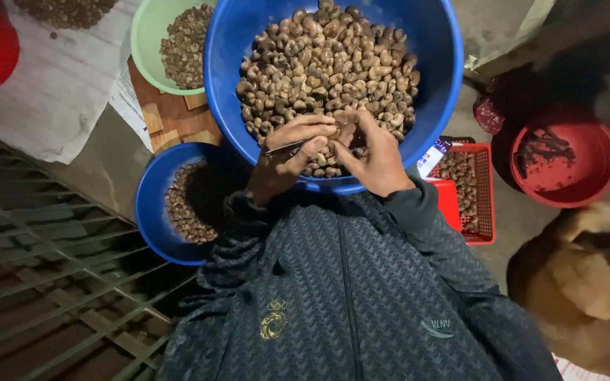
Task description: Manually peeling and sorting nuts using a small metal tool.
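Two hands are meeting over the near rim of the big blue basin [227, 42], which you are holding against your lap, heaped with brown cashew nuts [326, 67]. Head view only, looking straight down.

Your left hand [287, 159] is curling closed around a thin metal pick [285, 147], tip pointing toward the basin's near edge. Your right hand [375, 159] is pinching shut on one single nut [345, 132], just inside that rim; fingertips of both hands are touching there.

Left of the basin: a smaller blue bowl [151, 204] holding nuts, and a pale green bowl [144, 42] beyond it, also part filled. Right of the basin: a red mesh basket [485, 190], a red bowl [594, 159], and a tan dog [587, 279] lying near.

Risks, as I judge them: the pick is working close to your right fingertips, so a slip off the hard shell could jab them. The basin is resting on your lap, and a nudge from the dog could tip nuts out.
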